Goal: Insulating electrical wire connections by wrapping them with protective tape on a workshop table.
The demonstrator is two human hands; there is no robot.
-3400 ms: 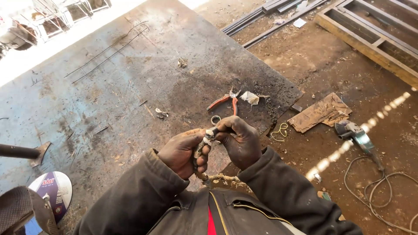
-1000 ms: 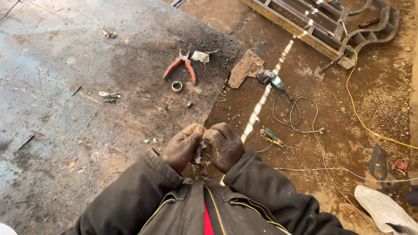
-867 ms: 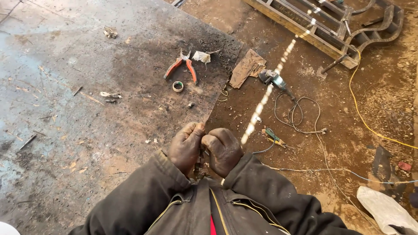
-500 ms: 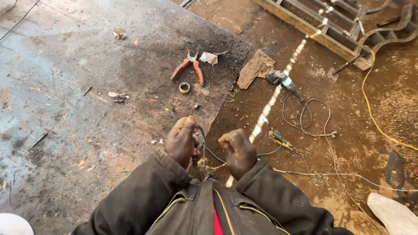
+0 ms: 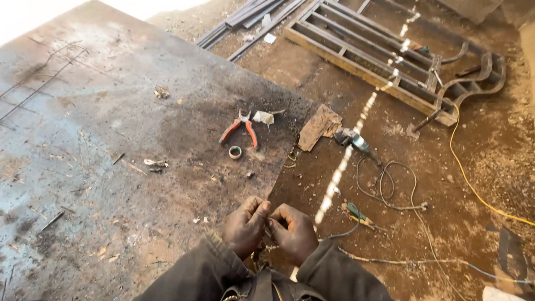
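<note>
Big steel worktable (image 5: 83, 167), scorched & rusty, fills the left side; its edge runs diagonally down toward the person. To the right, dirt floor w/ a welded metal frame (image 5: 384, 61) lying flat at top, yellow cable (image 5: 473, 184) curving past it. Angle grinder (image 5: 354, 139) sits on the ground just beside a flat scrap of board (image 5: 317, 127), its cord (image 5: 390, 189) looped nearby. On the table near the edge: red-handled pliers (image 5: 239, 127), a small ring of tape (image 5: 236, 152) just below them, crumpled bit of paper (image 5: 263, 117) beside. Screwdriver (image 5: 356, 214) on the dirt near the hands. Left hand (image 5: 245, 226) & right hand (image 5: 292, 231) are pressed together at bottom centre, fingers curled in, tips meeting around something small; can't tell what, it's hidden btwn them. A dark chain-like piece (image 5: 257, 257) hangs just below the hands, mostly covered by the sleeves
</note>
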